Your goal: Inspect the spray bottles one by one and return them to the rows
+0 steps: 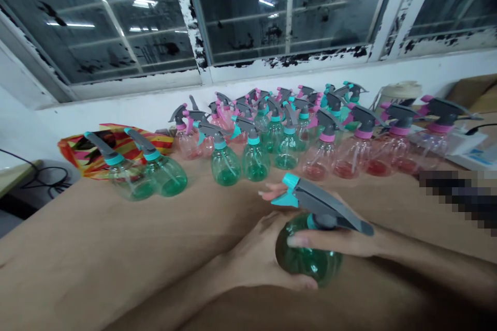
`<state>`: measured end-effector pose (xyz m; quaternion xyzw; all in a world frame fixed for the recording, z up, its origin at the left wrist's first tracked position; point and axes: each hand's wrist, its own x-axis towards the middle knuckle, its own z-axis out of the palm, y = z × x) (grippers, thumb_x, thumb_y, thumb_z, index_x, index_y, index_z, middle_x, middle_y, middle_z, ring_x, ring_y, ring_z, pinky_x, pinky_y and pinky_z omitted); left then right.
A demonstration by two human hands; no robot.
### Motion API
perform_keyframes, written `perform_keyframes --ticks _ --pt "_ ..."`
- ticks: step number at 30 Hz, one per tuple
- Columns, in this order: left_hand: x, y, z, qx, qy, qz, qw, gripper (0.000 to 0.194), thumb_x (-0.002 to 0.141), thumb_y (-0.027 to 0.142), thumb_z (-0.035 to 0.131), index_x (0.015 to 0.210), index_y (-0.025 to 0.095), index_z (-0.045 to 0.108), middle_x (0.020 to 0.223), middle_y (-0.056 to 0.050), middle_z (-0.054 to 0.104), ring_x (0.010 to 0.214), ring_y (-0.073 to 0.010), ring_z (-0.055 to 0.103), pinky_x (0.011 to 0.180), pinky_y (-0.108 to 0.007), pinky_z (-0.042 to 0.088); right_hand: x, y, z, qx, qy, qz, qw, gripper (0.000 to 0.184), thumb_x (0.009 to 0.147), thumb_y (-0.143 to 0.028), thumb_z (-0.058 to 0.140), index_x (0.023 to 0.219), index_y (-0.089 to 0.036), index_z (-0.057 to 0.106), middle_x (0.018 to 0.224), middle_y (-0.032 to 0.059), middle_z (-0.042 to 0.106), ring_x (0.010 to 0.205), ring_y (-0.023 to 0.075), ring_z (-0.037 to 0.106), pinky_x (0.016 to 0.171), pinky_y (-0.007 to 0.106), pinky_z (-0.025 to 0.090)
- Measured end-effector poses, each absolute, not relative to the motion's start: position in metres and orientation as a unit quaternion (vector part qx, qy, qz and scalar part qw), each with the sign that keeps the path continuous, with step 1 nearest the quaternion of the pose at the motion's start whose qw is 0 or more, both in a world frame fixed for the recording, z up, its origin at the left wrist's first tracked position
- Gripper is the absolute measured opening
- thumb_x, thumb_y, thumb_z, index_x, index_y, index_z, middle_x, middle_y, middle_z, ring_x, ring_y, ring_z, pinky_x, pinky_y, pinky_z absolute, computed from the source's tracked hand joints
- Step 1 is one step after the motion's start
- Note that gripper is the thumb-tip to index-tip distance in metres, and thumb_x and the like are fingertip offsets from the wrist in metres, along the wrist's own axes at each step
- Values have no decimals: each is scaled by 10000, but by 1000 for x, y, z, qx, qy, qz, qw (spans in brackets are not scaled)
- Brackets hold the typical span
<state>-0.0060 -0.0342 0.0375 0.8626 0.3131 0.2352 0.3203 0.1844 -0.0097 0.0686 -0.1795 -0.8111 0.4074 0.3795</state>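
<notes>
At the brown table (pixel 101 238), L hand (pixel 260 248) & R hand (pixel 353 243) both wrap the green spray bottle (pixel 310 265), prob. 2 hands b/c it's round & slick. Its belly sits btwn them, its gray top (pixel 330 209) above the R thumb. Other bottles (pixel 254 165) stand close together past it, maybe to save room.
</notes>
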Motion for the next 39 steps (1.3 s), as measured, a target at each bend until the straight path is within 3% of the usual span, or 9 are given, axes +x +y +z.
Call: perform_keyframes --ticks 4,10,13,17,20,26,31,34,39 --pt "-19 -26 28 895 353 184 200 950 676 546 748 1447 232 291 1443 -94 418 1325 -333 359 1079 -508 284 179 -7 69 -216 -789 392 420 300 841 -238 622 1133 -308 621 1159 16 666 1085 198 619 953 367 492" --pt "-57 -5 9 892 430 114 82 923 740 620 662 1451 173 280 1494 -141 327 1364 -319 299 1112 -513 216 189 8 70 -275 -771 403 408 362 854 -258 607 1202 -354 582 1129 -4 657 1031 195 626 955 360 483" --pt "-61 -3 7 892 435 103 65 876 781 602 625 1452 162 275 1501 -139 311 1375 -298 284 1117 -498 224 192 11 69 -300 -760 421 393 382 859 -284 597 1234 -346 560 1106 4 662 888 176 657 832 331 540" --pt "-57 -7 7 901 419 98 49 871 802 644 576 1463 180 248 1500 -126 318 1384 -289 265 1123 -498 212 190 11 72 -264 -789 371 412 366 812 -184 620 1144 -336 613 1189 6 629 1093 203 588 969 380 465" --pt "-56 -9 6 904 413 100 38 863 819 632 566 1475 198 211 1519 -118 277 1386 -292 261 1121 -502 221 186 10 77 -237 -801 348 426 323 807 -130 601 1060 -330 630 1088 -3 667 1066 190 599 967 371 461" --pt "-58 -8 4 906 407 109 38 893 823 630 563 1494 226 134 1532 -110 243 1395 -288 234 1119 -506 224 184 8 81 -255 -799 328 434 50 850 -286 588 882 -269 621 831 -8 655 813 171 637 785 337 510" --pt "-58 -8 4 909 400 111 42 874 845 627 543 1499 246 107 1526 -101 263 1396 -285 232 1121 -506 220 188 5 81 -275 -807 307 423 93 868 -320 552 810 -268 603 713 -16 635 733 172 634 701 322 515" --pt "-58 -8 4 910 396 114 42 873 848 617 546 1500 244 101 1529 -98 256 1397 -286 231 1122 -504 218 189 6 82 -276 -809 310 416 47 850 -305 581 859 -281 620 775 -13 662 773 184 651 753 346 534" --pt "-55 -9 5 907 408 98 38 795 855 633 516 1472 215 238 1512 -117 294 1385 -300 260 1117 -514 222 189 9 81 -267 -800 352 406 293 826 -276 630 1113 -339 623 1107 -1 673 1033 224 625 922 398 510"
